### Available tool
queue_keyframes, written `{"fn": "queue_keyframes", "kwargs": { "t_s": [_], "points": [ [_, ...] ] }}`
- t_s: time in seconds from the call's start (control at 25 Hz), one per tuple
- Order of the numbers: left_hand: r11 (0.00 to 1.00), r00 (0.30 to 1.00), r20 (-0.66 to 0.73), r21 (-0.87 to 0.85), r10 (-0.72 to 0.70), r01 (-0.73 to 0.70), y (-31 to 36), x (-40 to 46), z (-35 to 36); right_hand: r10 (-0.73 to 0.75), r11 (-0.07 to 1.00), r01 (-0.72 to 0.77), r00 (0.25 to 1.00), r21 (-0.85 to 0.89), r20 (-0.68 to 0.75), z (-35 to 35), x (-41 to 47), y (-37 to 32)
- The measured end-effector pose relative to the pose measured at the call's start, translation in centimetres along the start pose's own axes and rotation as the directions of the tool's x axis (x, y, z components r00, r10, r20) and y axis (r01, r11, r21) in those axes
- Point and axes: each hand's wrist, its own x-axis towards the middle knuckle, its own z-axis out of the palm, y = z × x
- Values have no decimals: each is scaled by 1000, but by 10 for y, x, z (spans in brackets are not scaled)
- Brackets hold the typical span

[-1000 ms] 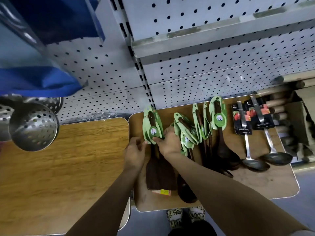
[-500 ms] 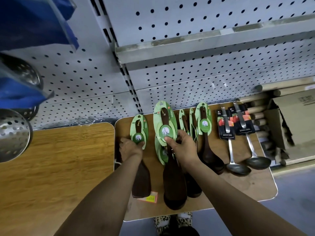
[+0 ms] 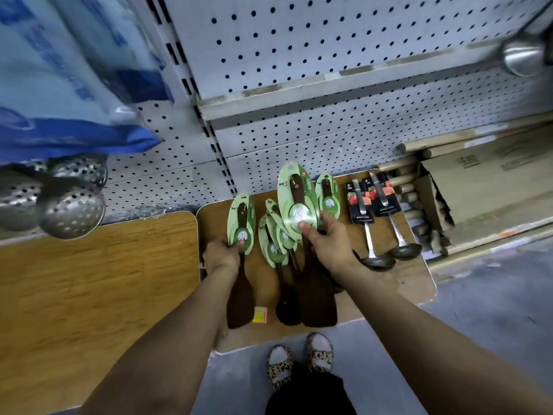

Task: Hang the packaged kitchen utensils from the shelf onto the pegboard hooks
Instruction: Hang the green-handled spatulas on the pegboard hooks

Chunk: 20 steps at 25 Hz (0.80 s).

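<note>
Wooden shelf (image 3: pixel 89 283) at the frame's left lay bare; mid-frame, your left hand (image 3: pixel 221 256) gripped one green-carded spatula (image 3: pixel 241 259) near the board's left edge, while your right hand (image 3: pixel 329 241) pinched another (image 3: pixel 297 205), raised toward the pegboard (image 3: pixel 329 55).

Above our right hand (image 3: pixel 329 244) we see bare pegboard (image 3: pixel 329 49); green-carded utensils (image 3: pixel 275 241) crowd its left, steel ladles (image 3: pixel 377 223) lie just to its right.
</note>
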Motion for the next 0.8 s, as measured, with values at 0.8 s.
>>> {"fn": "queue_keyframes", "kwargs": {
  "t_s": [0.8],
  "points": [
    [702, 777, 118, -526, 619, -480, 217, -404, 111, -325, 925, 371, 886, 84, -331, -415, -150, -102]
  ]
}}
